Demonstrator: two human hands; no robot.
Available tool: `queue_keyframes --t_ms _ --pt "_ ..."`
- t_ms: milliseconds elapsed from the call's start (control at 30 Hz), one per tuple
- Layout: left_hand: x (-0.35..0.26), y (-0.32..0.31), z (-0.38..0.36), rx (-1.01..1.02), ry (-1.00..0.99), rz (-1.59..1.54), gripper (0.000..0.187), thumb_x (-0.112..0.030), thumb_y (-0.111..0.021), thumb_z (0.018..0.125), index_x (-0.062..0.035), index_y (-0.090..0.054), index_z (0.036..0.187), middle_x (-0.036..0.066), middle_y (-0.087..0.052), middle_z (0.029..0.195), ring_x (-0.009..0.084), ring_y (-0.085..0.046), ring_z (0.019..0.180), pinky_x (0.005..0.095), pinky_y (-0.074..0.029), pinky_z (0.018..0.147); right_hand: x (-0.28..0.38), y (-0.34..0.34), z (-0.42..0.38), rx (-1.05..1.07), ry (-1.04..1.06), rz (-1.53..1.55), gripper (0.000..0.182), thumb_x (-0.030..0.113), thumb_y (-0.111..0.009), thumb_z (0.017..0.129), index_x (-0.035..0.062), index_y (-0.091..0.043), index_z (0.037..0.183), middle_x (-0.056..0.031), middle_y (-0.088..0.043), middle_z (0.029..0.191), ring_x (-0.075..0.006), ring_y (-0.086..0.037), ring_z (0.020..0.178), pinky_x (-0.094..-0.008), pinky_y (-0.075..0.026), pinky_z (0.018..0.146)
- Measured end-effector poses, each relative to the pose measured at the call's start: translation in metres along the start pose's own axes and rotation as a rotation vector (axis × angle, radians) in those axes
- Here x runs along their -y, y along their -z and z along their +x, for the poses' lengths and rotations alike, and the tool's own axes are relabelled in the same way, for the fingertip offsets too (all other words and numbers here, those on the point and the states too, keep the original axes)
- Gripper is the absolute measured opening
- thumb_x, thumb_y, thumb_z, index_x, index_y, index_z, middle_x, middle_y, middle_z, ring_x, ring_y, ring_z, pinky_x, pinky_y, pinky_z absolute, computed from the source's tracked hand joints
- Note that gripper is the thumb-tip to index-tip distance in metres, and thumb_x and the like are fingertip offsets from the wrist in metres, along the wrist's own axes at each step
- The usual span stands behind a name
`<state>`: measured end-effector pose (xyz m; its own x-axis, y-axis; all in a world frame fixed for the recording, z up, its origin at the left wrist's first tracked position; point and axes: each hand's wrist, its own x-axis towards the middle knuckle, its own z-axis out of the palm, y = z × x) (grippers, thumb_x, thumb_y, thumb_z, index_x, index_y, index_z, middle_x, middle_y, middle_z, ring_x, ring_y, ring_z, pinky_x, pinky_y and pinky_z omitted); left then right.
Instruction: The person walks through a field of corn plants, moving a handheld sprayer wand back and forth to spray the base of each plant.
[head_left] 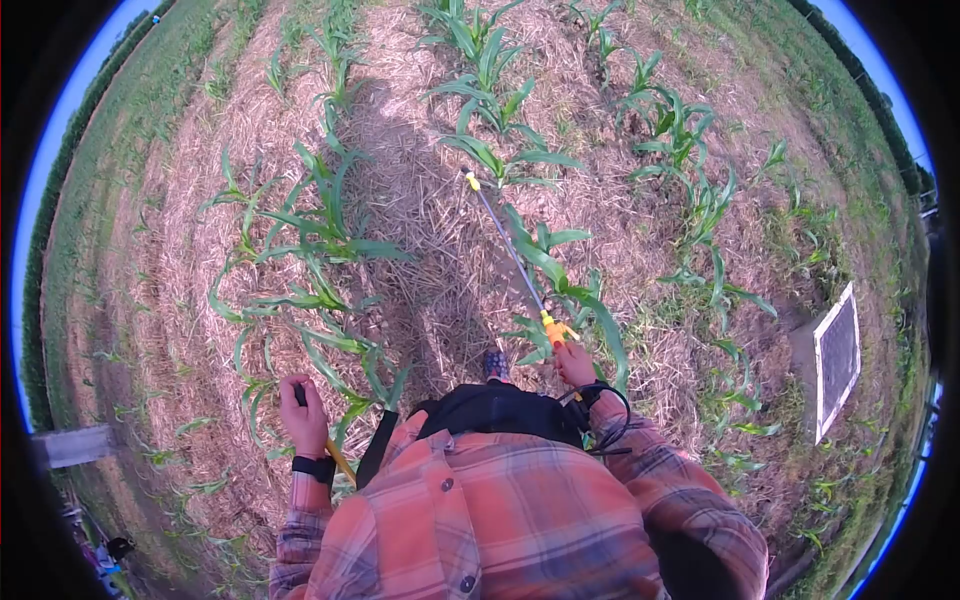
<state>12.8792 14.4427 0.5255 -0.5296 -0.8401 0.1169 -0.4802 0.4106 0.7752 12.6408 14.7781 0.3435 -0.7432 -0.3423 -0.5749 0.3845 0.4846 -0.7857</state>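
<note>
My right hand [575, 364] is closed around the yellow trigger handle of a sprayer wand [510, 250]. The thin metal tube reaches forward and slightly left over the straw, ending in a yellow nozzle [472, 181] beside young maize plants [500, 155]. At my left side, my left hand [304, 418] grips the black end of a pump lever [342, 462], whose yellow rod shows behind my wrist. A dark hose [622, 425] loops by my right wrist. Any sprayer tank is out of sight.
Rows of maize [325, 225] run ahead on both sides of a straw-covered strip [410, 200]. One patterned boot [495, 364] shows beneath me. A framed dark panel [838, 362] stands at right, and a grey board [75, 447] at left. A person [112, 555] appears at lower left.
</note>
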Motion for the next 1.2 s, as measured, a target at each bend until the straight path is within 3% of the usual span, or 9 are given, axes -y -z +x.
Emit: queue_keyframes --t_ms 133,233,300,367,533,600,700,933,1200 --pt "-0.02 -0.016 0.025 -0.005 0.029 -0.035 0.002 -0.005 -0.043 0.081 -0.0043 -0.045 0.082 -0.002 -0.04 0.062 0.0035 -0.036 0.053 0.018 -0.03 0.045 0.022 0.048 0.03 -0.143 -0.113 0.006 0.033 0.037 -0.042 0.082 0.0045 -0.05 0.079 0.0007 -0.041 0.049 -0.0066 -0.036 0.036 -0.0215 -0.029 0.032" --pt "-0.011 -0.02 0.039 0.011 0.082 -0.026 0.002 -0.004 -0.043 0.081 -0.0044 -0.045 0.082 -0.002 -0.041 0.065 0.0044 -0.036 0.055 0.0189 -0.031 0.047 0.027 0.087 0.051 -0.244 -0.073 -0.01 0.034 0.037 -0.042 0.082 0.005 -0.05 0.08 0.0007 -0.041 0.049 -0.0063 -0.037 0.037 -0.0208 -0.029 0.032" --pt "-0.018 -0.022 0.049 -0.04 0.058 -0.004 0.002 -0.004 -0.044 0.08 -0.0044 -0.045 0.082 -0.001 -0.041 0.066 0.0051 -0.036 0.056 0.019 -0.032 0.049 0.026 0.118 0.064 -0.332 -0.066 -0.113 0.035 0.038 -0.042 0.082 0.0042 -0.052 0.08 -0.0005 -0.043 0.049 -0.0076 -0.039 0.037 -0.0229 -0.031 0.034" --pt "-0.016 -0.023 0.062 -0.049 0.047 0.008 0.003 -0.005 -0.044 0.08 -0.0044 -0.045 0.083 -0.001 -0.041 0.066 0.0054 -0.036 0.056 0.0192 -0.032 0.049 0.033 0.152 0.069 -0.449 0.078 -0.331 0.036 0.037 -0.043 0.082 0.0029 -0.053 0.076 -0.0019 -0.045 0.049 -0.0095 -0.042 0.04 -0.0255 -0.033 0.038" --pt "0.002 -0.032 0.111 -0.033 0.098 0.005 0.003 -0.005 -0.045 0.08 -0.0044 -0.045 0.083 0.0 -0.043 0.066 0.0068 -0.037 0.056 0.0206 -0.033 0.049 0.09 0.188 0.091 -0.486 0.044 -0.527 0.036 0.036 -0.044 0.081 0.0024 -0.052 0.073 -0.0029 -0.045 0.05 -0.0107 -0.044 0.042 -0.0268 -0.034 0.04" --pt "-0.003 -0.043 0.141 -0.003 -0.005 0.076 0.003 -0.005 -0.045 0.079 -0.0044 -0.046 0.083 0.001 -0.044 0.067 0.008 -0.04 0.058 0.0217 -0.034 0.051 0.127 0.156 0.103 -0.472 -0.028 -0.435 0.035 0.037 -0.044 0.081 0.0033 -0.052 0.074 -0.0019 -0.044 0.05 -0.0099 -0.043 0.041 -0.026 -0.033 0.038" --pt "0.009 -0.056 0.181 0.041 0.053 0.033 0.004 -0.005 -0.045 0.079 -0.0042 -0.046 0.083 0.002 -0.046 0.069 0.0087 -0.041 0.06 0.0223 -0.035 0.053 0.14 0.105 0.145 -0.381 -0.112 -0.216 0.034 0.039 -0.042 0.082 0.0058 -0.05 0.081 0.0009 -0.042 0.051 -0.0061 -0.037 0.037 -0.0208 -0.029 0.032" --pt "0.037 -0.049 0.269 0.041 0.111 -0.111 0.006 -0.004 -0.044 0.079 -0.0039 -0.046 0.085 0.003 -0.047 0.07 0.0091 -0.043 0.062 0.0226 -0.037 0.056 0.212 -0.039 0.198 -0.071 -0.194 -0.028 0.034 0.037 -0.043 0.081 0.0045 -0.05 0.075 -0.0001 -0.044 0.052 -0.0078 -0.04 0.038 -0.0227 -0.032 0.033" --pt "0.042 -0.046 0.346 0.034 0.12 -0.151 0.005 -0.005 -0.045 0.078 -0.0039 -0.045 0.083 0.002 -0.044 0.067 0.0087 -0.039 0.058 0.022 -0.035 0.053 0.286 -0.14 0.236 0.209 -0.11 -0.271 0.032 0.036 -0.044 0.081 0.0055 -0.049 0.073 0.0015 -0.043 0.051 -0.0072 -0.039 0.038 -0.0222 -0.031 0.033"
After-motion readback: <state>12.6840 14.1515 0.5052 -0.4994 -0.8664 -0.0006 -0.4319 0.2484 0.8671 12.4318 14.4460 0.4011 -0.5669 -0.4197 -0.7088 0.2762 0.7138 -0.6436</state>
